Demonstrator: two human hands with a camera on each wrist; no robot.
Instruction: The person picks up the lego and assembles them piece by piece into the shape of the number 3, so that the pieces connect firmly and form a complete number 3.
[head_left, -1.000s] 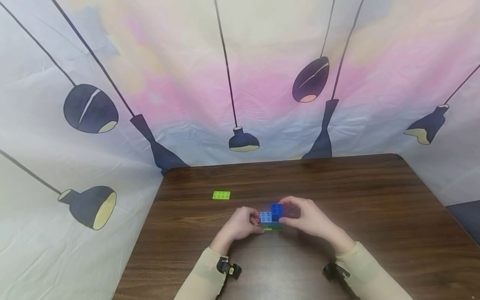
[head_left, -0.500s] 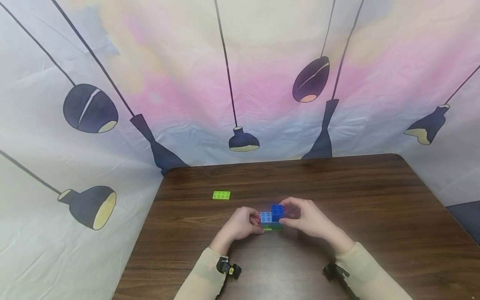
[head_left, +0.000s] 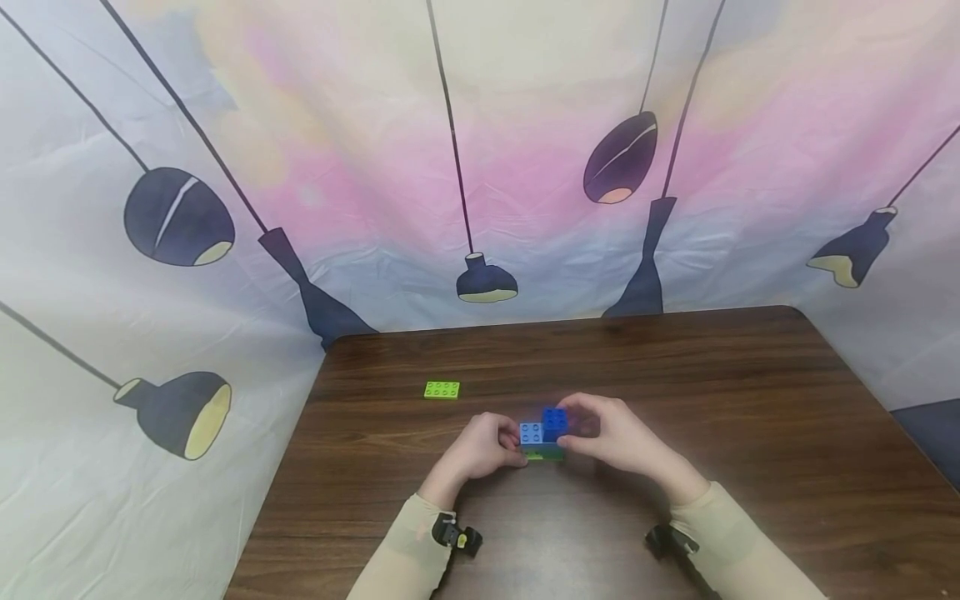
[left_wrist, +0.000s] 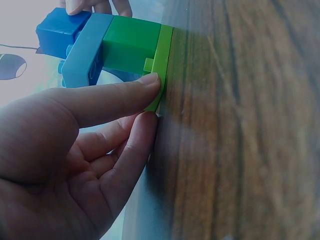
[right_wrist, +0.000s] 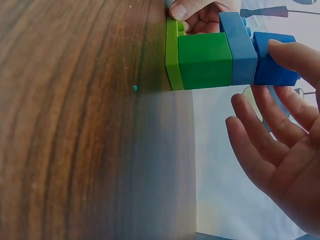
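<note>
On my head feed, the brick stack [head_left: 542, 437] stands upright on the dark wood-grain desk [head_left: 675, 358], between the person's left hand [head_left: 480, 448] and right hand [head_left: 618, 431]. I read four pieces in it from the right wrist: a thin lime plate [right_wrist: 171, 55] lying flat at the bottom, a green block [right_wrist: 205, 61] on that, a light blue brick [right_wrist: 241, 52] above the green one, and a dark blue block [right_wrist: 274, 72] on top. The dark blue block covers the light blue brick's right half; I can see four bare studs on its left half, which juts out past the green block towards the left hand.

The left wrist shows me the left fingers pinching the near end of the lime plate, thumb on top, down by the desk. On the other side, the right fingers are grasping the dark blue block, thumb against one face and the index finger on the far side; the lower fingers are spread apart.

Farther back on the desk, to the left of the stack and well apart from it, I have a second lime plate [head_left: 442, 390], studs up. Behind everything hangs a pastel backdrop [head_left: 540, 100] printed with dark pendant lamps.
</note>
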